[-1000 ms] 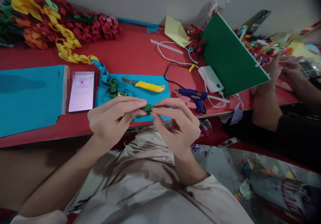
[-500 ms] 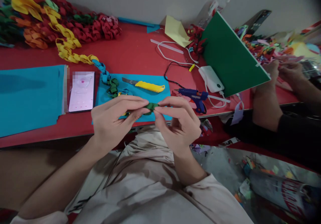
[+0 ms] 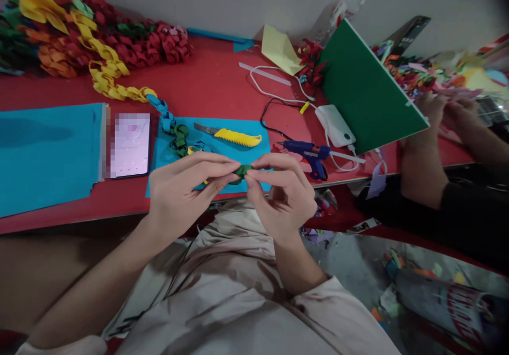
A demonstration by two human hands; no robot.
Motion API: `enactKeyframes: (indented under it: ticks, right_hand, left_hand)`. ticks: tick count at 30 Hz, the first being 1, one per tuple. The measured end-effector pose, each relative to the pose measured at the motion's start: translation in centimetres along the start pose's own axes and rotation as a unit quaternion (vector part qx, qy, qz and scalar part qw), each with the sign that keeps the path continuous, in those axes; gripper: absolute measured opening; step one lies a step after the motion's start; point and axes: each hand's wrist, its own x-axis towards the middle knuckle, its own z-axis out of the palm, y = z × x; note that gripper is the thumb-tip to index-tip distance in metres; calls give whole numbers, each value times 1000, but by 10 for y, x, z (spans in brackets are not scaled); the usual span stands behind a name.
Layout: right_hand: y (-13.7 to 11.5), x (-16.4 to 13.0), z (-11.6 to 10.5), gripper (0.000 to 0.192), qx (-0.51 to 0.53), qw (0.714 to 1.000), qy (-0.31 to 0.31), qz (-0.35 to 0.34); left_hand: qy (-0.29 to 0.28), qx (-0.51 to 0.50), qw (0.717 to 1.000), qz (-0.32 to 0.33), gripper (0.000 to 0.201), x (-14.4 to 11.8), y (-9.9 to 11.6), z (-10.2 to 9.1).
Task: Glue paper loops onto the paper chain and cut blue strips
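Left hand (image 3: 181, 191) and right hand (image 3: 284, 196) face each other, forearms angled inward, thumbs and bent fingers pinching a folded green paper piece (image 3: 244, 170) between them. Its long axis runs sideways, roughly along the near front edge of the red worktop (image 3: 214, 79).

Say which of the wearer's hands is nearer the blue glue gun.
Right. The right hand is just on the near side of the blue glue gun; the left hand is farther off to the gun's left, across the pinched green paper.
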Motion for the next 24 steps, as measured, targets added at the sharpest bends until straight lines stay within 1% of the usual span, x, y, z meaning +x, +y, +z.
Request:
enactKeyframes:
  ticks: [3, 6, 11, 13, 15, 19, 22, 24]
  right_hand:
    - [3, 1, -2, 21, 4, 1000, -9, -9]
    - [7, 2, -5, 21, 16, 999, -29, -21]
    - [13, 5, -6, 23, 63, 996, -48, -43]
    - [14, 5, -6, 24, 82, 994, -54, -46]
    - [13, 4, -6, 22, 88, 994, -52, -40]
    - [8, -1, -6, 16, 52, 998, -22, 22]
    - [5, -7, -7, 8, 26, 997, -42, 60]
    - [4, -9, -7, 3, 27, 995, -54, 74]
  left_hand:
    - [-13, -34, 998, -46, 8, 3, 2, -1]
    - [-27, -96, 989, -113, 10, 4, 2, -2]
    - [-49, -220, 951, -210, 10, 4, 0, -3]
    - [-54, -250, 936, -242, 12, 4, 1, -2]
    - [-56, -270, 923, -269, 18, 5, 3, -1]
    - [-35, -301, 907, -292, 31, 6, 8, 0]
    - [-20, -301, 907, -294, 34, 6, 9, 1]
    - [-21, -286, 912, -294, 34, 4, 8, 2]
